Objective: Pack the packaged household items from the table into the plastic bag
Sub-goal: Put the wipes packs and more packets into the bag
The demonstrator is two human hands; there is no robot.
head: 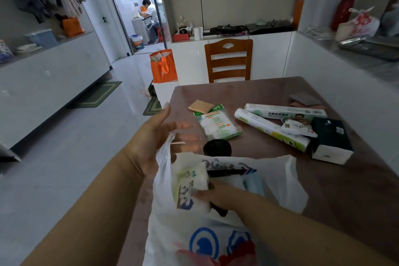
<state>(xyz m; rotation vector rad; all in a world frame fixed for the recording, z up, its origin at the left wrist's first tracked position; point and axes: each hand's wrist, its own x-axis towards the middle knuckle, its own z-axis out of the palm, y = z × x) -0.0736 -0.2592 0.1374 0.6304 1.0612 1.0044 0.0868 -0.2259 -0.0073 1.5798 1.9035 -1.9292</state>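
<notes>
A white plastic bag (194, 233) with blue and red print stands open at the table's near edge. My left hand (153, 138) is at the bag's left handle, fingers spread and blurred, the handle strip lying against the palm. My right hand (218, 197) reaches into the bag and grips a white printed packet (191, 185). A blue pack (252, 183) and a thin black item (226, 172) lie inside. On the table are a green-white packet (218, 124), a wrapped roll (269, 129), a long box (285, 112), a small white packet (299, 128) and a dark box (331, 140).
A black round lid (217, 148) shows just behind the bag. A tan patterned square (200, 106) and a grey cloth (305, 98) lie on the brown table (356, 190). A wooden chair (228, 60) stands at the far side, an orange bag (163, 67) on the floor.
</notes>
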